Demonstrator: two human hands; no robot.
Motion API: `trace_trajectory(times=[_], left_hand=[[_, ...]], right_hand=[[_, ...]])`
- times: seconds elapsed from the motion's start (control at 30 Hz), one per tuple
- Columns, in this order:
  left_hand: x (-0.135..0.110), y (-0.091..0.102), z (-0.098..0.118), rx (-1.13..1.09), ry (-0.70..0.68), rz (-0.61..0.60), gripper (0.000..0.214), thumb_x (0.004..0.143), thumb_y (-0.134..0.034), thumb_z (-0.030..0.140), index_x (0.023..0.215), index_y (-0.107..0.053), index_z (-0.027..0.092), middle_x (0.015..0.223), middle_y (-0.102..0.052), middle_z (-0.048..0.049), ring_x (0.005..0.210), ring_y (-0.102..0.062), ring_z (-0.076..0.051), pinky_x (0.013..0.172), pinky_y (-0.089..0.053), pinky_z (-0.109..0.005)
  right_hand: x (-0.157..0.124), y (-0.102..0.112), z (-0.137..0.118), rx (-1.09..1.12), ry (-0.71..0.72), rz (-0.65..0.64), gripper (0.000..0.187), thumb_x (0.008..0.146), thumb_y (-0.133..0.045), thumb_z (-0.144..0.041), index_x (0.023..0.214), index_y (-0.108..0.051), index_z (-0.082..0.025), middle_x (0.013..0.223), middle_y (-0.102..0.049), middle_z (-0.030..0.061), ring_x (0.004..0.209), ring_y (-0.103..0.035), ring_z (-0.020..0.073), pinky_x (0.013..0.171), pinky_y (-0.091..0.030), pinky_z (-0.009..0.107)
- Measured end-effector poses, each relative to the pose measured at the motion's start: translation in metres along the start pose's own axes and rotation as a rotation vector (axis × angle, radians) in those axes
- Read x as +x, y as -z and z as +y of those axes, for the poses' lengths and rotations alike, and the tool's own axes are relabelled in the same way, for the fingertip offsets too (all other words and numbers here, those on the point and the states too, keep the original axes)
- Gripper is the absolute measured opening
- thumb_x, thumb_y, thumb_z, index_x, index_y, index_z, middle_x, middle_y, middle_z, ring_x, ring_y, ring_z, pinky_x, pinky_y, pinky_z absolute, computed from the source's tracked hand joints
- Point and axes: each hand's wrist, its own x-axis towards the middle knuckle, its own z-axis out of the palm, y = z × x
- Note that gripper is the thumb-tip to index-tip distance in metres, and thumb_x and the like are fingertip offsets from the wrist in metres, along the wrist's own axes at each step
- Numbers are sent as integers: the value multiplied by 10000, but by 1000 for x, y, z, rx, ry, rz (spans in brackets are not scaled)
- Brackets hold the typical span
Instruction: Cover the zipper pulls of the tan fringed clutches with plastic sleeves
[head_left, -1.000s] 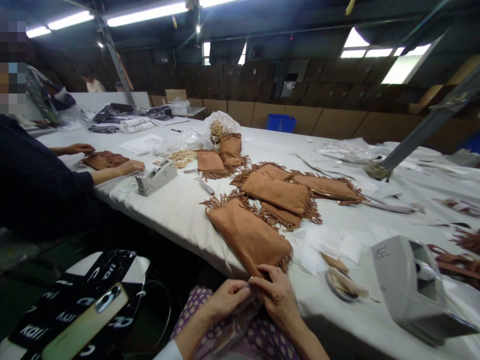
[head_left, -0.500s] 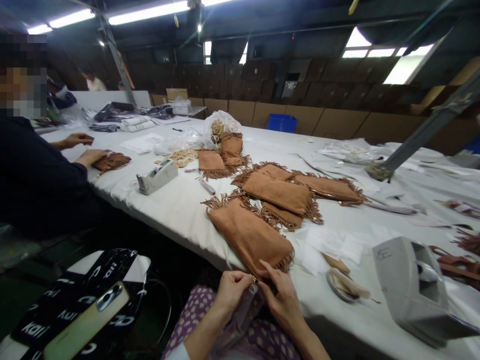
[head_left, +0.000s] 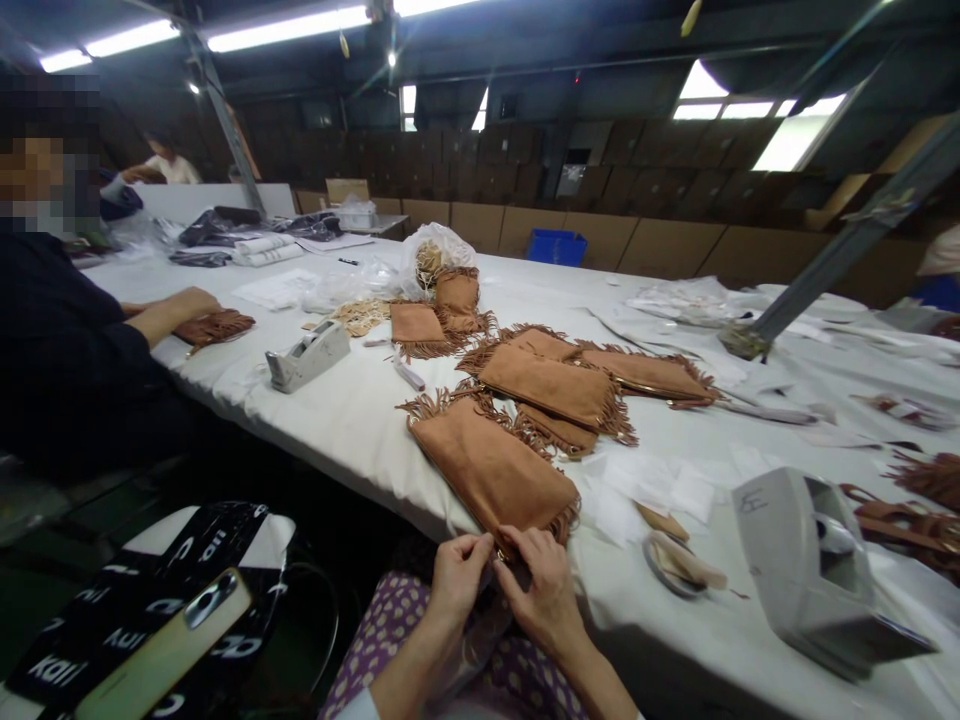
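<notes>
A tan suede pouch [head_left: 487,455] with fringed sides lies at the table's near edge, its zipped edge running down towards me. At its near corner a small gold-coloured metal piece [head_left: 501,553] shows between my hands. My left hand [head_left: 457,580] is closed in a pinch at the end of the zipper; the fingertips hide exactly what is between them. My right hand [head_left: 544,590] grips the same corner, fingers on top of the suede and thumb by the metal piece. Below both hands, clear plastic [head_left: 469,645] lies over my lap.
More fringed pouches [head_left: 551,380] lie beyond. Tape dispensers stand at right [head_left: 814,570] and left [head_left: 309,355]. A tape roll [head_left: 671,565] sits near the right one. A phone [head_left: 169,645] rests on a black printed cover at lower left. A co-worker [head_left: 67,340] handles brown fringe.
My right hand's fingers have curled down over the pouch corner from a more stretched pose. My left hand stays pinched. The co-worker's hands have come together over the brown fringed piece.
</notes>
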Motion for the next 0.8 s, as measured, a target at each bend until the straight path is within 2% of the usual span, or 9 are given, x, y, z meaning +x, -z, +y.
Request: trace_trajectory(times=[0.13,0.27,0.5,0.6,0.67,0.73,0.8], left_hand=[[-7,10,5,-306,208,-172,441,537,-829,483,730,-664,122,654,-608,-2,589,-523,-102,600,-404,-227],[-9,18,4,-372,364,-245,416,488,-883,369,734,-686,97,671,-665,-35,596,-585,-117,619,-440,-232],[6,12,-5,-355,373,-225,251,470,-831,201,649,-673,124,576,-639,-7,539,-547,-115,590,-418,-241],[9,8,-10,-355,365,-209,209,475,-805,188,603,-650,130,534,-600,7,513,-511,-106,587,-409,-252],[9,8,-12,-342,353,-193,212,475,-807,192,596,-643,134,533,-592,11,508,-498,-101,584,-400,-253],[9,9,-14,-322,342,-181,234,466,-820,207,597,-641,135,537,-590,14,508,-494,-98,581,-393,-254],[10,12,-14,-292,338,-182,265,452,-837,236,601,-642,134,546,-595,12,512,-502,-102,576,-389,-256]], right_hand=[[-1,-1,1,37,0,-4,292,858,-541,-263,1143,-572,-212,891,-633,58,850,-573,236,740,-460,369],[-2,-1,5,77,-5,-8,290,869,-543,-271,1151,-572,-211,903,-645,57,856,-579,234,740,-460,364],[-1,4,8,241,-77,-25,310,846,-577,-284,1147,-606,-219,926,-678,52,880,-613,223,788,-483,346],[-8,11,4,365,-206,-14,309,847,-574,-325,1125,-629,-202,968,-687,67,904,-629,220,823,-491,327],[-18,14,-1,417,-368,43,293,843,-574,-395,1022,-675,-185,935,-697,75,869,-638,224,799,-494,310],[-29,12,-6,469,-571,81,352,830,-565,-489,856,-706,-167,808,-700,72,761,-636,219,709,-494,291],[-37,5,-12,565,-738,25,446,789,-572,-576,730,-698,-152,650,-663,54,609,-597,190,581,-466,270]])
